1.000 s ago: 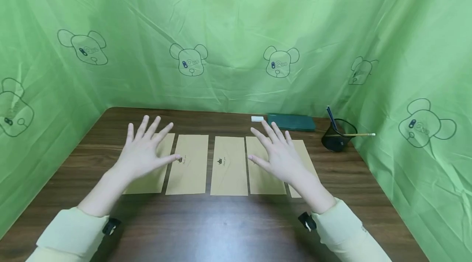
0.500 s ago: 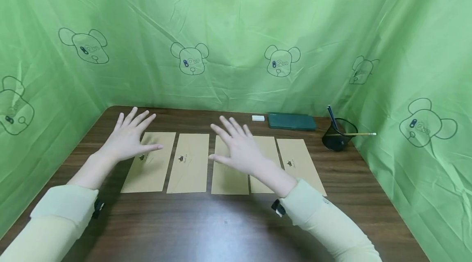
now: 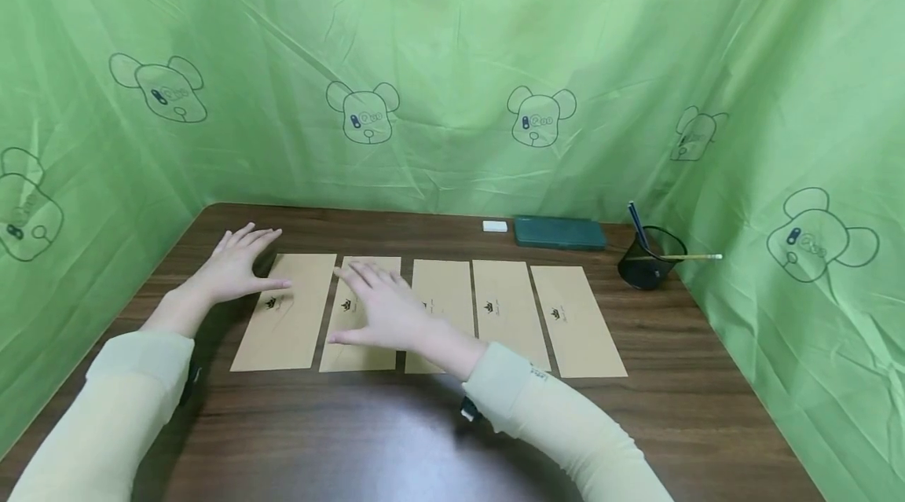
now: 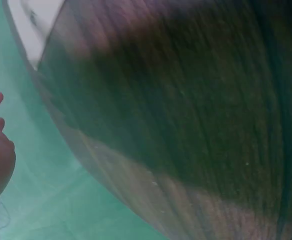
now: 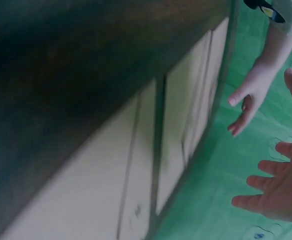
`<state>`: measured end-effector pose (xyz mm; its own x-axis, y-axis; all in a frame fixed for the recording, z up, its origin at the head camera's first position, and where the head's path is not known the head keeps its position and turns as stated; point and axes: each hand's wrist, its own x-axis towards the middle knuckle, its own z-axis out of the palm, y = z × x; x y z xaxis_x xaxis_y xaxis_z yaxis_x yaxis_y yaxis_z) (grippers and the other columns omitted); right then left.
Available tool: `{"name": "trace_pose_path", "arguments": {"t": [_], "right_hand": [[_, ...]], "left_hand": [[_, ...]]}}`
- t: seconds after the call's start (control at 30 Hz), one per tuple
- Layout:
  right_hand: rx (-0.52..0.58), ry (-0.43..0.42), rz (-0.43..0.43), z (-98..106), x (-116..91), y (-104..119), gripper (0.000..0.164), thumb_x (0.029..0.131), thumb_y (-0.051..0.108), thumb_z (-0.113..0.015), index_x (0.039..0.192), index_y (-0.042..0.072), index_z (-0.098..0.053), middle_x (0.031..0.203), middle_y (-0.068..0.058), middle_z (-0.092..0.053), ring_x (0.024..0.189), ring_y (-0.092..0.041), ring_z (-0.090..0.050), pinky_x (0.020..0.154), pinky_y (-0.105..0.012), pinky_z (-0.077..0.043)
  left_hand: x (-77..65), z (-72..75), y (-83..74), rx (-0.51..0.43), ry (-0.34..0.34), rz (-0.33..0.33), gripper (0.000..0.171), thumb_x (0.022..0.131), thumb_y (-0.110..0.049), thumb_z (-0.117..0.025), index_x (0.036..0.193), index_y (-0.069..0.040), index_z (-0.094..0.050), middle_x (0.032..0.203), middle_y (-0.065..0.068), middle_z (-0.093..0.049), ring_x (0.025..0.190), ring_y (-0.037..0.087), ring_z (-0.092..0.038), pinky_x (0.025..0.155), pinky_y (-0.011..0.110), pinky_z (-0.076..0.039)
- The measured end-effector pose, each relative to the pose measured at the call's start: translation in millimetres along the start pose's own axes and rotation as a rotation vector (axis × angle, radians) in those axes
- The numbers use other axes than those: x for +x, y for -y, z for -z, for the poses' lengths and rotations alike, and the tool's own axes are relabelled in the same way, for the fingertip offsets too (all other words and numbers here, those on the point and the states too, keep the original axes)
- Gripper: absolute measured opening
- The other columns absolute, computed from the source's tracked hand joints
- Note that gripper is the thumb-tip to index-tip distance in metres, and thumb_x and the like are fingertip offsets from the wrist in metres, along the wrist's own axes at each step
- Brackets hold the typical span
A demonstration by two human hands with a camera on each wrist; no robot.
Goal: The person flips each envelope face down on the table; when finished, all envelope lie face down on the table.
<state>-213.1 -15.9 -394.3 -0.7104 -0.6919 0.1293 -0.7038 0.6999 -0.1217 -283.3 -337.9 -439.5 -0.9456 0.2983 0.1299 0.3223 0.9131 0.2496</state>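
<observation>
Several tan envelopes, each printed with a small black crown, lie side by side in a row across the dark wooden table. My left hand [image 3: 229, 270] is spread at the left edge of the leftmost envelope [image 3: 297, 329], its thumb overlapping the paper in the head view. Over the second envelope from the left [image 3: 353, 361] and part of the middle envelope [image 3: 452, 290] is my right hand [image 3: 392, 317], fingers extended and holding nothing. In the right wrist view both the right hand [image 5: 281, 187] and the left hand [image 5: 256, 90] show spread fingers.
At the back of the table [image 3: 339, 423] lie a white eraser [image 3: 495, 226] and a dark green case [image 3: 560, 233]. A black mesh pen cup [image 3: 645, 270] with pens and a pencil stands at the right. Green curtains [image 3: 452, 38] enclose the table's back and sides.
My right hand has swept left from the right-hand envelopes to the second one from the left. My left hand has shifted left, uncovering more of the leftmost envelope. The envelopes have stayed put.
</observation>
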Motion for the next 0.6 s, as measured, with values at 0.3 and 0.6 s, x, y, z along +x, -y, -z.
{"name": "trace_pose_path", "arguments": {"t": [0.3, 0.6], "right_hand": [[0.037, 0.045, 0.023, -33, 25, 18, 0.1, 0.071, 0.077, -0.057, 0.149, 0.022, -0.025, 0.152, 0.002, -0.031, 0.139, -0.021, -0.031, 0.111, -0.044, -0.029], [-0.017, 0.18, 0.012, -57, 34, 21, 0.094, 0.066, 0.08, -0.059, 0.144, 0.036, -0.032, 0.152, 0.005, -0.03, 0.14, -0.019, -0.027, 0.111, -0.051, -0.026]], "left_hand": [[2.3, -8.0, 14.3, -0.026, 0.061, 0.024, 0.105, 0.068, -0.061, -0.074, 0.145, -0.005, -0.031, 0.143, 0.031, -0.033, 0.134, 0.052, -0.018, 0.103, 0.071, -0.01], [2.7, -9.8, 20.0, -0.027, 0.13, 0.041, 0.103, 0.067, -0.061, -0.074, 0.142, -0.004, -0.035, 0.139, 0.034, -0.036, 0.127, 0.058, -0.025, 0.096, 0.073, -0.023]]}}
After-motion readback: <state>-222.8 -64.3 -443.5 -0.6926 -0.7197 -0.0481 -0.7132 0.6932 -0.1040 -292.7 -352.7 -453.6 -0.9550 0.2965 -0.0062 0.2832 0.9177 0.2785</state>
